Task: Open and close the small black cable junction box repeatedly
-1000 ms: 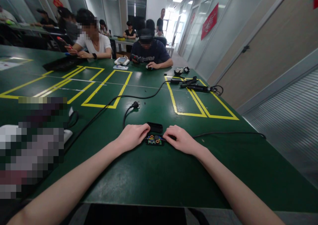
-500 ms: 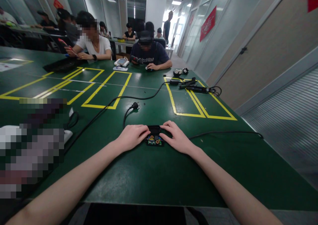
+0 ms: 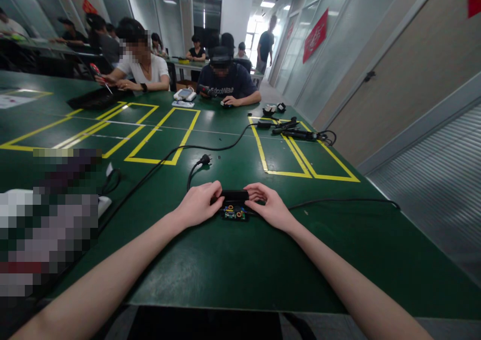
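Note:
Between my hands lies an opened black power adapter. Its circuit board (image 3: pixel 233 213), with copper coils and coloured parts, shows in the lower half of the case. Just behind the board the black adapter cover (image 3: pixel 235 195) stands tilted on its edge. My left hand (image 3: pixel 202 203) pinches the cover's left end between thumb and fingers. My right hand (image 3: pixel 267 206) has its thumb and bent fingers around the right end of the cover. A black power plug (image 3: pixel 205 159) on a short cable lies behind my left hand.
A black cable (image 3: pixel 180 147) crosses the table to another adapter (image 3: pixel 264 125). More cables (image 3: pixel 300 133) lie at the back right. Yellow tape (image 3: pixel 150 160) marks the green table. A blurred-out object (image 3: pixel 56 225) is at left. Co-workers (image 3: pixel 224 82) sit across the table.
Both hands have tipped the adapter cover up, so it stands more on edge behind the board. In the background a standing person has moved to the right.

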`<state>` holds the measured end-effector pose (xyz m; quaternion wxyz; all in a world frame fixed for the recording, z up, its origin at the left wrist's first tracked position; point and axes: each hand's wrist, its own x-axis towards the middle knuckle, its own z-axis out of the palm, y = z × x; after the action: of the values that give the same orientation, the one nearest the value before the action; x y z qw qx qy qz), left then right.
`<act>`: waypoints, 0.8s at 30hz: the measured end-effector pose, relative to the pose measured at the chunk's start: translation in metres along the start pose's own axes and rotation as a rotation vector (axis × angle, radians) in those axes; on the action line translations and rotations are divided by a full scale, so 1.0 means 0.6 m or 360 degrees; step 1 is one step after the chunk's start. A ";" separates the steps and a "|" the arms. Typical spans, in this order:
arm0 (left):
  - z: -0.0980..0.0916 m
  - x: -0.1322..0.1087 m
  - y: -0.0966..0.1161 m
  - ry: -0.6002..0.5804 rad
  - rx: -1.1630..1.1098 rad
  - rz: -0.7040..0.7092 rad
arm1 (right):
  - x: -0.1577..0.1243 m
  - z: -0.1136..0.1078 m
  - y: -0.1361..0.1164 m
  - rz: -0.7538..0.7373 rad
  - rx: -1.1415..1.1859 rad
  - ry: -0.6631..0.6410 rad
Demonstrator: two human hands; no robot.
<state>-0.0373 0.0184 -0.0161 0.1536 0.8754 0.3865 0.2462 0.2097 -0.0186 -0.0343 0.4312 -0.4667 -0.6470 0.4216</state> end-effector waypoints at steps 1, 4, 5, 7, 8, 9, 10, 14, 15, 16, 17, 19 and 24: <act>0.000 0.000 0.001 0.0021 -0.0055 -0.0029 | 0.000 -0.001 0.000 0.0007 0.0005 -0.0005; 0.003 0.000 0.003 0.0067 -0.0305 -0.0121 | 0.000 -0.003 0.000 0.0041 0.0027 0.0008; 0.003 0.000 0.003 0.0090 -0.0401 -0.0155 | 0.000 -0.003 0.000 0.0055 0.0039 0.0017; 0.004 0.001 0.004 0.0145 -0.0578 -0.0206 | 0.000 -0.003 0.001 0.0075 0.0065 0.0031; 0.004 0.002 0.005 0.0165 -0.0645 -0.0219 | 0.000 -0.003 0.001 0.0082 0.0075 0.0027; 0.004 0.003 0.005 0.0174 -0.0693 -0.0224 | 0.000 -0.003 0.000 0.0087 0.0080 0.0017; 0.004 0.003 0.006 0.0174 -0.0722 -0.0224 | 0.000 -0.003 0.000 0.0088 0.0082 0.0003; 0.003 0.003 0.008 0.0142 -0.0766 -0.0220 | -0.001 -0.002 0.001 0.0089 0.0075 -0.0046; 0.003 0.003 0.008 0.0130 -0.0802 -0.0225 | -0.001 -0.002 0.000 0.0089 0.0074 -0.0055; 0.004 0.003 0.008 0.0120 -0.0844 -0.0232 | -0.001 -0.002 0.000 0.0087 0.0072 -0.0067; 0.004 0.002 0.007 0.0109 -0.0883 -0.0237 | -0.001 -0.003 -0.002 0.0079 0.0065 -0.0085; 0.005 0.002 0.006 0.0093 -0.0930 -0.0242 | -0.003 -0.007 -0.007 0.0020 0.0018 -0.0135; -0.001 0.001 0.007 0.0052 -0.0903 -0.0196 | -0.012 -0.020 -0.029 -0.0336 -0.0278 -0.0312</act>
<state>-0.0346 0.0164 -0.0137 0.4006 0.7683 0.3572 0.3488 0.2182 -0.0277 -0.0159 0.3656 -0.3884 -0.7656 0.3595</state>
